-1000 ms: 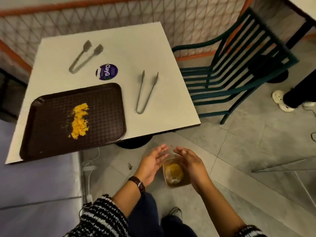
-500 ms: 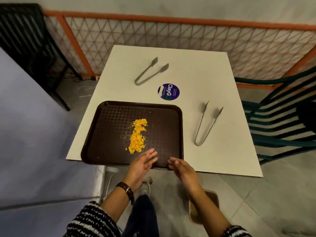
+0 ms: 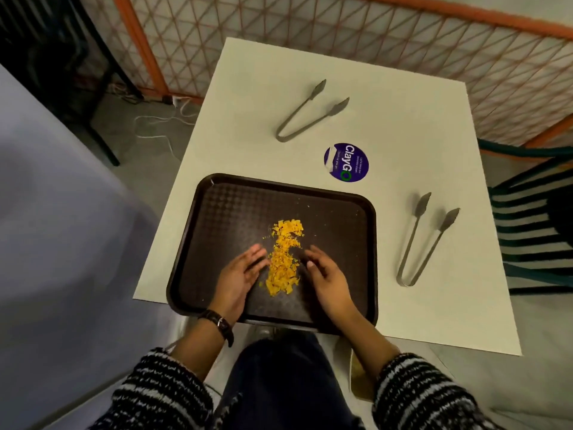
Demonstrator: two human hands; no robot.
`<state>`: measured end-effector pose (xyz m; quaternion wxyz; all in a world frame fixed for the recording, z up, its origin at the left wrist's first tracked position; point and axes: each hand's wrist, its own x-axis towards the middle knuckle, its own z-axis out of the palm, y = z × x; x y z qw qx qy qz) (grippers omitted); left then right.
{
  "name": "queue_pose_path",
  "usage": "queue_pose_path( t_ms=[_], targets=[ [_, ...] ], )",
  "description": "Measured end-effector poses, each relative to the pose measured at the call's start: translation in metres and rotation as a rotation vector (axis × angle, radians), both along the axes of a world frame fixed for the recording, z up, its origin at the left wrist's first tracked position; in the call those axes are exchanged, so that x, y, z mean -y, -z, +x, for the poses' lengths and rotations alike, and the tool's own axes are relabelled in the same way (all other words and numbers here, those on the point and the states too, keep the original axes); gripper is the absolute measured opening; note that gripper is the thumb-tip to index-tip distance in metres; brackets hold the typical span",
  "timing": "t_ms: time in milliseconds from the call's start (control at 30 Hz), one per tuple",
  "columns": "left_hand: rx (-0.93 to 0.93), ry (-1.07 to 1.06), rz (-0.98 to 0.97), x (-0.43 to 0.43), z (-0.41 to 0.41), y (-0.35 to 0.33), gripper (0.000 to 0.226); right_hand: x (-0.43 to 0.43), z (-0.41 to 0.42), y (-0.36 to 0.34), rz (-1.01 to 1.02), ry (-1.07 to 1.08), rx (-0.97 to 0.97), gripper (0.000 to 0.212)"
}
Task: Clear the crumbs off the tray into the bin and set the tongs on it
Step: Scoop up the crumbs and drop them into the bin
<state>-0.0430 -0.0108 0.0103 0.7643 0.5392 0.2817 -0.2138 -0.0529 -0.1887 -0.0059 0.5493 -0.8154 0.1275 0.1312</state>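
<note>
A dark brown tray [image 3: 235, 206] lies at the near edge of the white table [image 3: 465, 305], overhanging it slightly. A strip of yellow crumbs [image 3: 283, 259] lies in the tray's middle. My left hand [image 3: 240, 276] lies flat on the tray just left of the crumbs, fingers straight. My right hand [image 3: 325, 276] is on the tray just right of them, fingers loosely bent, holding nothing. One pair of metal tongs [image 3: 426, 242] lies on the table right of the tray; another pair [image 3: 310, 113] lies farther back. A sliver of the bin [image 3: 361, 380] shows on the floor under my right forearm.
A round purple sticker [image 3: 346, 162] is on the table behind the tray. A green slatted chair [image 3: 533, 231] stands at the right. An orange mesh fence [image 3: 341, 29] runs behind the table. White cables [image 3: 161, 125] lie on the floor at the left.
My hands rose from beside the bin on the floor to the tray and now flank the crumbs. The view swung from the floor to above the table.
</note>
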Motion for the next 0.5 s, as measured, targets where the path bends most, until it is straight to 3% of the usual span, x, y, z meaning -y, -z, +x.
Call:
queue_pose_path(
  t_ms=[367, 500],
  targets=[
    [-0.068, -0.131, 0.019, -0.034, 0.006, 0.015, 0.035, -0.001, 0.116, 0.05, -0.402, -0.536, 0.244, 0.051],
    [-0.113, -0.146, 0.004, -0.042, 0.0, 0.021, 0.037, -0.003, 0.122, 0.06, -0.514, -0.564, 0.309, 0.057]
  ],
)
